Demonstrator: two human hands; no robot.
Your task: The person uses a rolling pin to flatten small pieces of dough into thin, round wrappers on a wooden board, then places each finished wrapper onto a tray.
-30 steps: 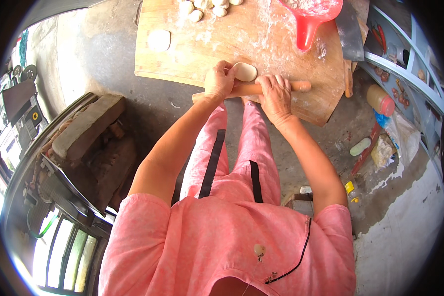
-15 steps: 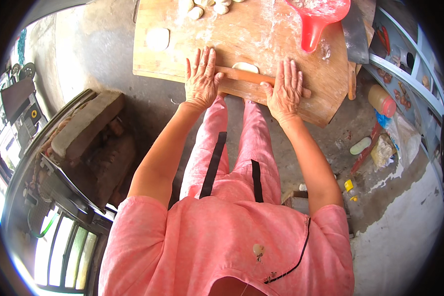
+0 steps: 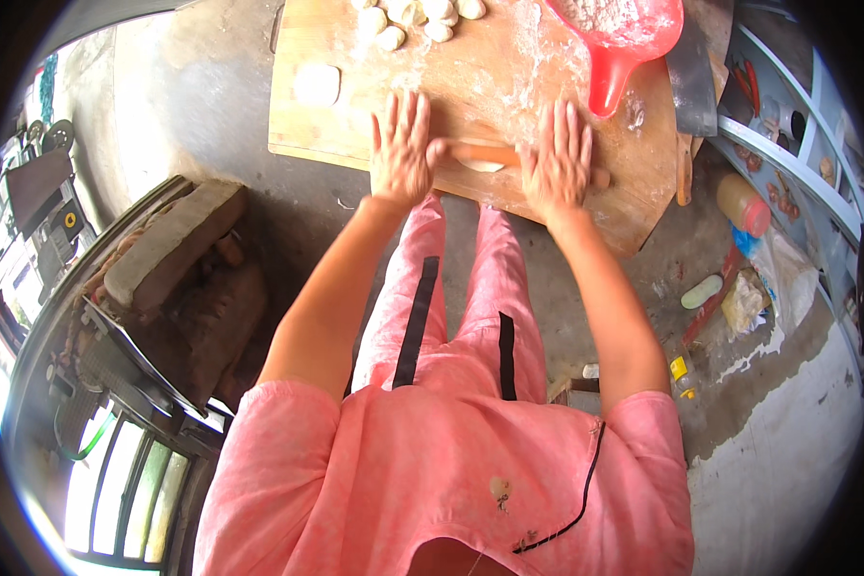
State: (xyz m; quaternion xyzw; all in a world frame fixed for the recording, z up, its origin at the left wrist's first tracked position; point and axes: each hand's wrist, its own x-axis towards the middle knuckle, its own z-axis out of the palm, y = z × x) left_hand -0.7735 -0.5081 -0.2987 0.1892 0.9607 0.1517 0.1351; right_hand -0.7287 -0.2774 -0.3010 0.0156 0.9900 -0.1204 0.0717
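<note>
A wooden rolling pin (image 3: 490,154) lies across the near part of a floured wooden board (image 3: 355,130). My left hand (image 3: 403,158) rests flat on its left end, fingers stretched out and the thumb along the pin. On the right end lies my right hand (image 3: 557,165), likewise flat with its fingers straight. Beneath the pin, between the hands, a small piece of flattened dough (image 3: 482,166) shows mostly along the near side. To the left, a rolled-out dough round (image 3: 318,84) lies by itself. Several small dough lumps (image 3: 391,38) sit at the far side of the board.
A red plastic scoop (image 3: 609,77) holding flour (image 3: 612,17) stands at the far right. Beside it, a broad-bladed cleaver (image 3: 691,91) lies by the board's right edge. Further right are a blue shelf (image 3: 799,158) and a pink-lidded jar (image 3: 745,204) on the floor.
The rolling pin has rolled forward over the dough, which now shows on its near side instead of the far side. Both hands have moved forward with the pin.
</note>
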